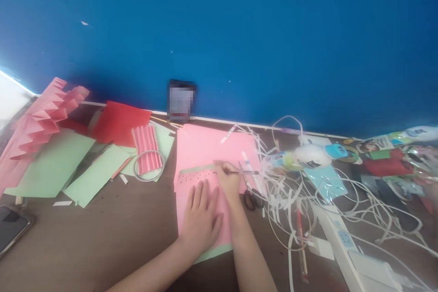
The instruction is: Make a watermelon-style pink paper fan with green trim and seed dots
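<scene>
My left hand (200, 216) lies flat with spread fingers on a pink sheet of paper (183, 196), holding nothing. Two rows of small dark marks run along the top of this sheet, beside a green strip (195, 169) at its upper edge. Green also shows at its lower edge. My right hand (227, 178) is closed around a thin dark pen (242, 172) at the right end of the marks; the tip is too small to make out. Under and beyond the sheet lie larger pink sheets (212, 139). Black-handled scissors (253, 200) rest just right of my right wrist.
Left are green sheets (99, 173), red paper (119, 121), pleated pink paper (147, 146), a ring (136, 171) and a phone (13, 226). A blurred device (181, 100) leans on the blue wall. Right are tangled white cords (362, 219), a power strip (337, 228) and glue bottles (311, 155).
</scene>
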Available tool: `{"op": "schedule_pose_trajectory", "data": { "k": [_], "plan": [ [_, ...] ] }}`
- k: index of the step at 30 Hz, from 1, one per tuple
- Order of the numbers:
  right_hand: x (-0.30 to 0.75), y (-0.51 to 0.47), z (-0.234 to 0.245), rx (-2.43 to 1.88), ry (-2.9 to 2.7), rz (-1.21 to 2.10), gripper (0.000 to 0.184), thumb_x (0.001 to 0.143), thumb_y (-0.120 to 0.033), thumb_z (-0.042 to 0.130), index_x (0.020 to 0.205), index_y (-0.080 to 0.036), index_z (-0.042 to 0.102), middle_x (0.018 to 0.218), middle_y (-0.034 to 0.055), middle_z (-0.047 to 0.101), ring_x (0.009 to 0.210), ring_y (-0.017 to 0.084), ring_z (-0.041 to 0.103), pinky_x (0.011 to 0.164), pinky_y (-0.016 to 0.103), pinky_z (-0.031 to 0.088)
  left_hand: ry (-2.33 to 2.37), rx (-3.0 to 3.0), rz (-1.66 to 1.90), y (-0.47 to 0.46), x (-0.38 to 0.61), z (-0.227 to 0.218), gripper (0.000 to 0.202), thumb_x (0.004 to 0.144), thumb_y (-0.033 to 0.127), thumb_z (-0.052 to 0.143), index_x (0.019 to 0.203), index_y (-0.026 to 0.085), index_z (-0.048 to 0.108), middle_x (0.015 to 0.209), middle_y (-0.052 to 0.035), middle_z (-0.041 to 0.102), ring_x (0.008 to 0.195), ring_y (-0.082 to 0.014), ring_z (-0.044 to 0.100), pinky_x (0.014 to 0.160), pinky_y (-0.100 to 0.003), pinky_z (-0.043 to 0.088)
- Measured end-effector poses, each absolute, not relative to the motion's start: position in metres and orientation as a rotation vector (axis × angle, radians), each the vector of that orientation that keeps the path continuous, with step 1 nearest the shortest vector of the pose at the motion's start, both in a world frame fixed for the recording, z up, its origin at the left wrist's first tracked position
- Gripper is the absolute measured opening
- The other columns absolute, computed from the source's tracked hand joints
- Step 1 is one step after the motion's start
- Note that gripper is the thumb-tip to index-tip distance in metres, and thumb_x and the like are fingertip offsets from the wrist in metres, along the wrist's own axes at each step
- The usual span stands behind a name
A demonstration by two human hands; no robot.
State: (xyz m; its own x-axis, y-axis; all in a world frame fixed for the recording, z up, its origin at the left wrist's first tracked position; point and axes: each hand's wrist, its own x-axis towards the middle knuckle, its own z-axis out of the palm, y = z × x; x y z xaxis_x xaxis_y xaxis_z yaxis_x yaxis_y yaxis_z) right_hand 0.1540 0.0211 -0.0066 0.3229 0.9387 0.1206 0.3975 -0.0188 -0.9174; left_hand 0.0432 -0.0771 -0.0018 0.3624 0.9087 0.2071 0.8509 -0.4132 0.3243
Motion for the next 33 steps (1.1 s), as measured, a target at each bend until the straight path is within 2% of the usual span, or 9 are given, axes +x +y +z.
{"op": "schedule_pose_trajectory", "data": {
  "k": [7, 12, 19, 25, 33],
  "plan": [
    [0.1559, 0.021, 0.0001, -1.635, -1.098, 0.714, 0.03, 0.072, -0.027, 0.051, 0.046, -0.02, 0.037, 0.047, -0.004, 0.044, 0.056, 0.013, 0.052, 0.057, 0.024, 0.043, 1.576, 2.441, 0.507, -0.0774, 0.0432, -0.0024, 0.059, 0.084, 0.04, 0.038, 0.137, 0.018, 0.023, 0.143, -0.0121, 0.022, 0.129, -0.0322, 0.022, 0.101, -0.048, 0.024],
    [0.1574, 0.021, -0.0047, -1.591, -1.166, 0.719, 0.029, 0.07, -0.023, 0.051, 0.046, -0.02, 0.035, 0.045, -0.0051, 0.038, 0.06, 0.015, 0.055, 0.058, 0.024, 0.044, 1.573, 2.439, 0.504, -0.0775, 0.0431, -0.0016, 0.06, 0.084, 0.04, 0.038, 0.138, 0.018, 0.021, 0.143, -0.0127, 0.021, 0.129, -0.0321, 0.022, 0.101, -0.048, 0.024],
    [0.1564, 0.0214, -0.0063, -1.599, -1.238, 0.637, 0.036, 0.068, -0.023, 0.054, 0.045, -0.021, 0.027, 0.043, -0.0074, 0.027, 0.046, 0.009, 0.042, 0.053, 0.022, 0.042, 1.576, 2.435, 0.498, -0.0773, 0.0431, -0.0012, 0.061, 0.085, 0.04, 0.037, 0.138, 0.018, 0.019, 0.143, -0.0113, 0.021, 0.129, -0.0317, 0.022, 0.101, -0.048, 0.024],
    [0.1569, 0.0218, -0.0049, -1.612, -1.237, 0.651, 0.036, 0.069, -0.024, 0.053, 0.045, -0.021, 0.027, 0.044, -0.0063, 0.03, 0.048, 0.01, 0.043, 0.05, 0.022, 0.039, 1.581, 2.452, 0.493, -0.0771, 0.0428, -0.0007, 0.061, 0.084, 0.04, 0.038, 0.138, 0.018, 0.019, 0.143, -0.0122, 0.022, 0.128, -0.0319, 0.023, 0.101, -0.048, 0.024],
    [0.1565, 0.0213, -0.0062, -1.624, -1.226, 0.645, 0.035, 0.069, -0.025, 0.053, 0.045, -0.02, 0.028, 0.044, -0.0065, 0.029, 0.046, 0.009, 0.037, 0.051, 0.022, 0.04, 1.582, 2.454, 0.499, -0.0768, 0.0425, 0.0001, 0.06, 0.084, 0.039, 0.038, 0.138, 0.018, 0.021, 0.142, -0.0116, 0.024, 0.128, -0.0314, 0.023, 0.101, -0.048, 0.024]
  ]
}}
